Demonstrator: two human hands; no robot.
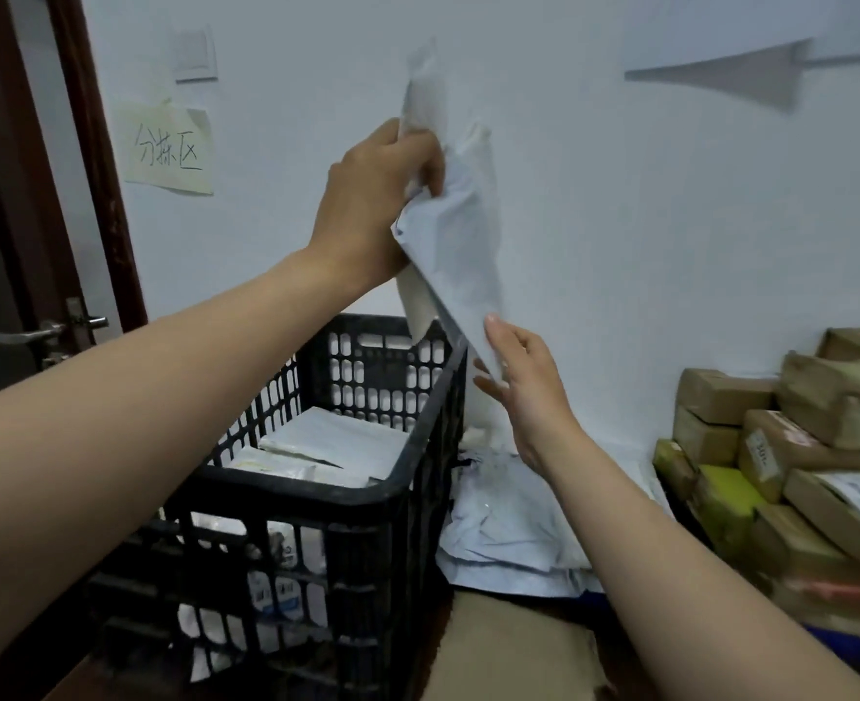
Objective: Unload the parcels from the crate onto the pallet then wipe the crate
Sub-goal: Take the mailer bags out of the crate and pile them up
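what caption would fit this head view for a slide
Left hand holds a white parcel above the black crate, right hand touching its lower end, more parcels left inside.

Blue pallet (842, 645) bears white parcels (508, 528) and brown boxes (792, 468); crate (367, 503) stands beside

The crate (316, 473) with parcels (336, 442) inside stands left of a parcel heap (508, 528); stacked boxes (792, 447) lie farther right.

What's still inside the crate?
White parcels lie in the crate; more show through its side holes. The floor and anything under them are covered.
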